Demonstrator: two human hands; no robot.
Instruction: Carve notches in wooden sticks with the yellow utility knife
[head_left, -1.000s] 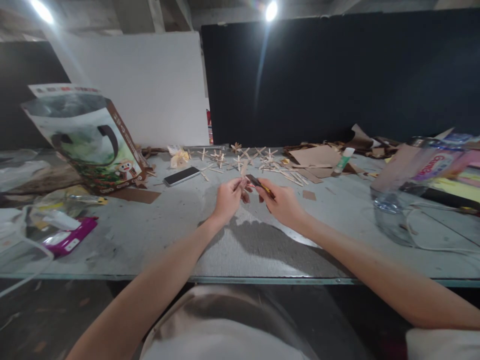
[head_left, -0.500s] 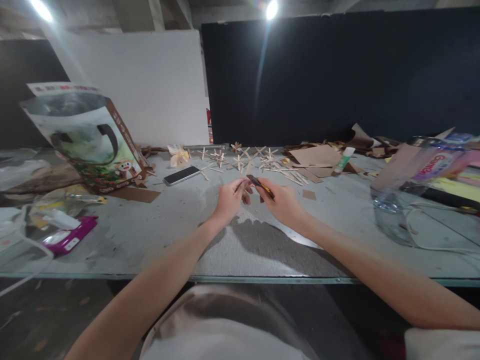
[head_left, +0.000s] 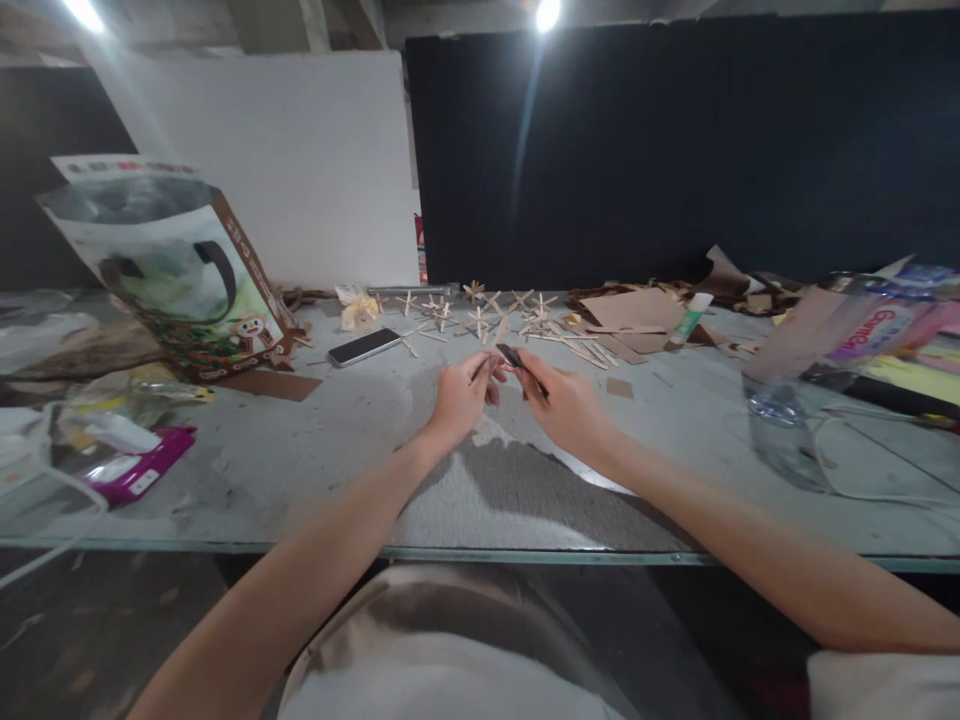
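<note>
My left hand (head_left: 457,395) is closed, pinching a flat light-brown stick (head_left: 501,329) whose end points up and away from me. My right hand (head_left: 566,400) grips a dark utility knife (head_left: 511,355), its tip angled toward the stick and the left fingertips. Whether the blade touches the stick is too small to tell. Both hands meet above the middle of the grey table (head_left: 360,480). Just beyond them lie several wooden sticks (head_left: 592,350) and small crossed-stick pieces (head_left: 478,320).
A phone (head_left: 365,347) lies left of the hands. Further left stand a large printed bag (head_left: 191,290) and a purple pack (head_left: 146,467). To the right are cardboard sheets (head_left: 634,310), a glue stick (head_left: 690,318) and a clear plastic bottle (head_left: 784,415).
The stick's raised end has shifted slightly to the right. The knife has turned a little in my right hand, while both hands stay close together.
</note>
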